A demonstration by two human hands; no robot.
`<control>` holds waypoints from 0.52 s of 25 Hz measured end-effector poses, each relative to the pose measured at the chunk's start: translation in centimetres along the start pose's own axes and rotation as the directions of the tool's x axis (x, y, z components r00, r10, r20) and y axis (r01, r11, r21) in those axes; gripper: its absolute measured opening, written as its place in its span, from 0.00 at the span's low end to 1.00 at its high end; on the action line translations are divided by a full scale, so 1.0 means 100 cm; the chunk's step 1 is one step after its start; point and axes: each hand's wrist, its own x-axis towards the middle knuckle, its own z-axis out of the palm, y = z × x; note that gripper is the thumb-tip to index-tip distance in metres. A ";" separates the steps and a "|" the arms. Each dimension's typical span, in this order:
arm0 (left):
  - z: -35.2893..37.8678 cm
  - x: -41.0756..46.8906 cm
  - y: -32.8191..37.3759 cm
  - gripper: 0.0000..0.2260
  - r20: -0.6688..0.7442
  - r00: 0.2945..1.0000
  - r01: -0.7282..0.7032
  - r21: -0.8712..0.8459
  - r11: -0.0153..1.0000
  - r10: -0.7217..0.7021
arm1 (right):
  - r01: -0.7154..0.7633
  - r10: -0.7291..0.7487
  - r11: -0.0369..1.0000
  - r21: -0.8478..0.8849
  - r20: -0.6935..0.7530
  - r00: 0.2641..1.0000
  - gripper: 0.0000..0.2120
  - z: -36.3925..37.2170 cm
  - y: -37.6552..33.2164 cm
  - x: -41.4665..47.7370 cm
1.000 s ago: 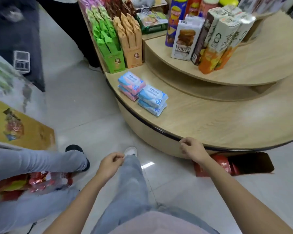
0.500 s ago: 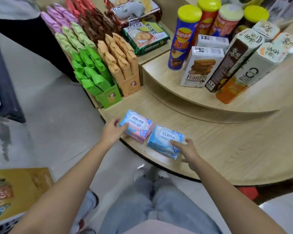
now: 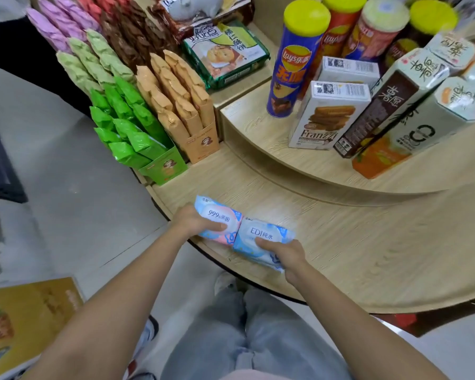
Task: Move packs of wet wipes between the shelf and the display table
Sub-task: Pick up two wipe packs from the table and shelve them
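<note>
Two stacks of wet wipe packs lie side by side near the front edge of the round wooden display table (image 3: 368,250). My left hand (image 3: 194,220) grips the pink-and-blue packs (image 3: 220,218) from their left end, thumb on top. The blue packs (image 3: 263,237) are held at their near end by my right hand (image 3: 283,252), fingers curled over the top pack. Both stacks rest on or just above the tabletop; I cannot tell which.
Green (image 3: 137,138) and tan (image 3: 181,111) snack-bar display boxes stand just behind the wipes at the left. The raised tier (image 3: 299,149) carries crisp tubes (image 3: 296,58), a Franzzi box (image 3: 327,116) and tall cartons (image 3: 379,105). A yellow box (image 3: 25,319) lies on the floor at lower left.
I have stepped up to the table. Both hands rose from below the table edge, reached the two wipe stacks and closed on them.
</note>
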 end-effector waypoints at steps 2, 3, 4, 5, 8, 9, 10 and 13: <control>0.000 0.002 -0.006 0.39 0.033 0.999 -0.002 -0.053 0.999 0.004 | 0.005 -0.004 0.999 -0.037 0.052 0.999 0.13 0.000 -0.007 -0.004; 0.003 0.010 -0.019 0.40 0.036 0.999 -0.023 -0.089 0.996 0.027 | 0.034 -0.032 0.999 -0.029 0.072 0.997 0.11 -0.001 -0.008 -0.005; 0.007 0.013 -0.028 0.41 0.024 0.998 -0.054 -0.119 0.991 0.057 | 0.073 -0.071 0.997 -0.015 0.078 0.994 0.13 0.000 -0.009 -0.009; 0.009 0.014 -0.035 0.41 0.003 0.997 -0.072 -0.158 0.985 0.073 | 0.108 -0.108 0.994 -0.006 0.083 0.991 0.16 -0.001 -0.012 -0.014; 0.001 -0.038 -0.006 0.28 -0.027 0.994 -0.105 -0.318 0.942 0.101 | 0.172 -0.176 0.984 0.037 0.136 0.975 0.17 -0.014 -0.016 -0.025; 0.000 -0.051 0.001 0.22 -0.012 0.993 -0.113 -0.375 0.920 0.117 | 0.184 -0.192 0.981 0.066 0.163 0.968 0.17 -0.023 -0.019 -0.031; 0.000 -0.059 0.005 0.19 0.014 0.989 -0.131 -0.417 0.899 0.150 | 0.201 -0.215 0.975 0.093 0.179 0.960 0.18 -0.033 -0.020 -0.038; -0.002 -0.077 0.019 0.29 0.106 0.958 -0.189 -0.471 0.862 0.268 | 0.269 -0.297 0.945 0.185 0.144 0.944 0.23 -0.064 -0.013 -0.062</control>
